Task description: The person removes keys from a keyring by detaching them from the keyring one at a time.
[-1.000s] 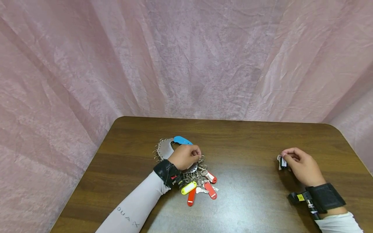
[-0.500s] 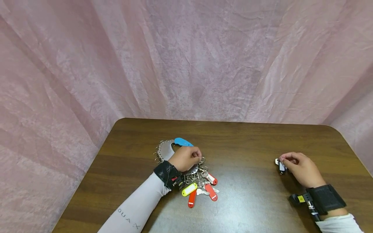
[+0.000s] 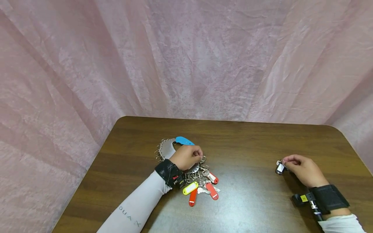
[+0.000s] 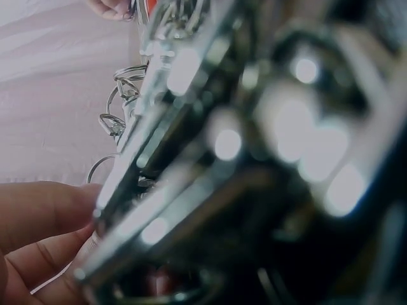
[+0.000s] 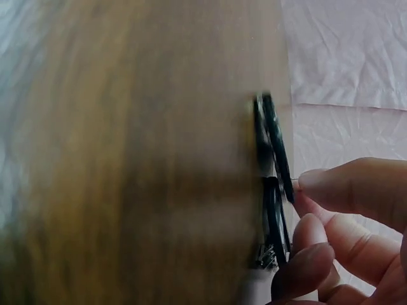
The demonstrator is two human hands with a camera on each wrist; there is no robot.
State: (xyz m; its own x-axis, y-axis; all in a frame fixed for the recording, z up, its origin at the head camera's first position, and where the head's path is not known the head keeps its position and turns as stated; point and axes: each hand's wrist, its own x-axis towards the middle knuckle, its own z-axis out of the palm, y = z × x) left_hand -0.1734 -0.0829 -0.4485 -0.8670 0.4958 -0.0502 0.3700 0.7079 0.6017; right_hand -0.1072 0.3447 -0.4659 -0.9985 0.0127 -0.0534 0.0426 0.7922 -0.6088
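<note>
Left of the table's middle lies a large flat metal key ring (image 3: 166,149) with small split rings along its edge and a blue section (image 3: 184,140). My left hand (image 3: 186,157) lies over it and pinches its right edge between thumb and fingers. Keys with red tags (image 3: 211,191) and a yellow tag (image 3: 190,188) hang off its near side onto the table. Far to the right, my right hand (image 3: 304,169) pinches small black key tags (image 3: 280,168) with a white label. In the right wrist view the black tags (image 5: 273,146) dangle from the fingertips, blurred.
A brown wooden table (image 3: 242,142) with rounded far corners carries everything. Pink cloth (image 3: 204,58) hangs behind it. Each wrist wears a black strap (image 3: 329,198) with a small camera. Blurred metal fills much of the left wrist view.
The black key tags have turned in my right hand, which has come slightly nearer to me. My left hand keeps its pinch on the key ring.
</note>
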